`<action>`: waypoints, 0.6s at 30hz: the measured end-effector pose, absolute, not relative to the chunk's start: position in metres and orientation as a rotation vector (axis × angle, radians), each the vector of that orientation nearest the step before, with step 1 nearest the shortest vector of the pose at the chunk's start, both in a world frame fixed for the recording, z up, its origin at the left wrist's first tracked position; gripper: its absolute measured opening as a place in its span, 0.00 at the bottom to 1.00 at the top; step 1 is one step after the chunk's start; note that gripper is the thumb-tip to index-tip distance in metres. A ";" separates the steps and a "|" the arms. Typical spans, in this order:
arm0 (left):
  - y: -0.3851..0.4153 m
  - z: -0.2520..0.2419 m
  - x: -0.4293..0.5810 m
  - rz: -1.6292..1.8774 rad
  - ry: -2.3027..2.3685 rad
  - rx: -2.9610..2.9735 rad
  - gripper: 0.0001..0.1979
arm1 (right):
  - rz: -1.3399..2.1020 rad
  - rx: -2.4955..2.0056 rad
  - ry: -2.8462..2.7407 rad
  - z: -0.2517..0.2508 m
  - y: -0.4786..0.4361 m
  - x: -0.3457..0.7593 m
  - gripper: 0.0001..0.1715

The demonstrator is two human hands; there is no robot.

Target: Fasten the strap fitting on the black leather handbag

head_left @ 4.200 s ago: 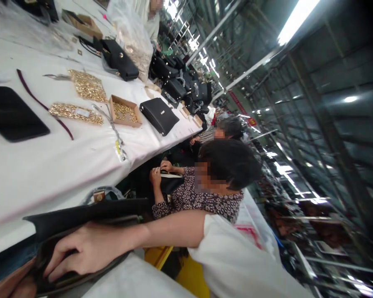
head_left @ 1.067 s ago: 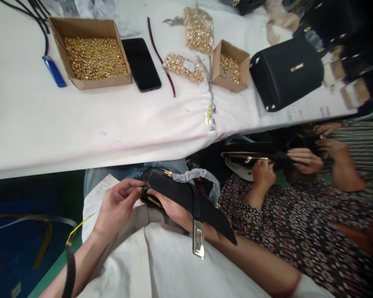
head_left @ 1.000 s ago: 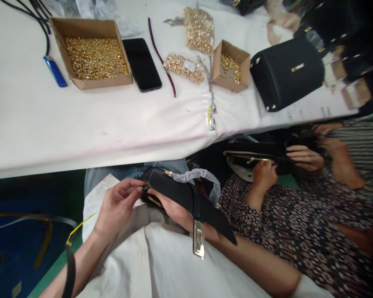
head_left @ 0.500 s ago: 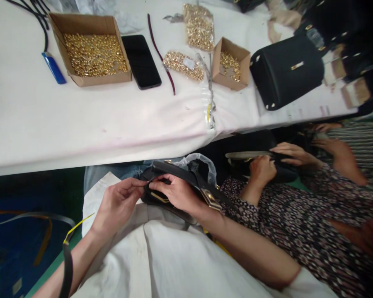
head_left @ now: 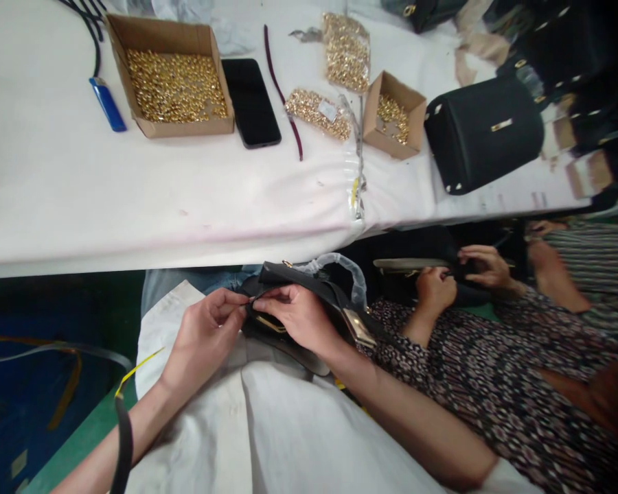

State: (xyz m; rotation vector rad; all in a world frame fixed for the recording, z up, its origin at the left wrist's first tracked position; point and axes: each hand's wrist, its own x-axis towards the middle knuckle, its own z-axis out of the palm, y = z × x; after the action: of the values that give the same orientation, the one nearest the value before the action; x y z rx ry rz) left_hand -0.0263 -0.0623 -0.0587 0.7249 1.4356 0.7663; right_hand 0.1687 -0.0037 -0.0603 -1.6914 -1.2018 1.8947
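A black handbag (head_left: 309,291) with a gold clasp plate (head_left: 359,327) lies on my lap, below the edge of the white table (head_left: 134,199). My left hand (head_left: 202,337) pinches at the bag's left edge, fingers closed together. My right hand (head_left: 294,315) grips the same spot from the right, fingers curled over the bag's rim. What the fingertips pinch between them is too small to make out. A plastic-wrapped handle (head_left: 340,264) arches behind the bag.
On the table are a large box of gold hardware (head_left: 172,82), a blue lighter (head_left: 108,104), a black phone (head_left: 250,101), bags of gold pieces (head_left: 316,110), a small box (head_left: 394,115) and a finished black bag (head_left: 487,134). A co-worker's hands (head_left: 435,288) work on another bag to my right.
Four seconds ago I looked sideways along the table with one hand in the bag. Since then both hands have met at the bag's left edge, and its flap has swung up.
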 end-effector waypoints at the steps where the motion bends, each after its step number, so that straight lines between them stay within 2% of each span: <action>1: -0.062 -0.057 -0.024 0.786 1.439 0.686 0.10 | 1.864 -1.711 -1.216 -0.057 -0.005 0.167 0.16; 4: -0.062 -0.055 -0.019 0.832 1.465 0.655 0.09 | 1.717 -1.740 -1.395 -0.044 -0.010 0.164 0.12; 8: -0.064 -0.056 -0.017 0.860 1.467 0.658 0.07 | 1.368 -1.693 -1.834 -0.023 -0.021 0.164 0.12; 12: -0.067 -0.060 -0.018 0.891 1.422 0.630 0.07 | 1.236 -1.538 -2.198 -0.021 -0.032 0.170 0.29; 18: -0.069 -0.062 -0.019 0.922 1.380 0.591 0.11 | 1.292 -1.285 -2.366 -0.041 -0.019 0.191 0.30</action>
State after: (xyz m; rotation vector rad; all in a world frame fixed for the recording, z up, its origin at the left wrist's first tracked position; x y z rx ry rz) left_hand -0.0186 -0.0694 -0.0616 0.5912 1.3798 0.9224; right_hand 0.1911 -0.0191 -0.0411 -1.2846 -2.3661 1.2915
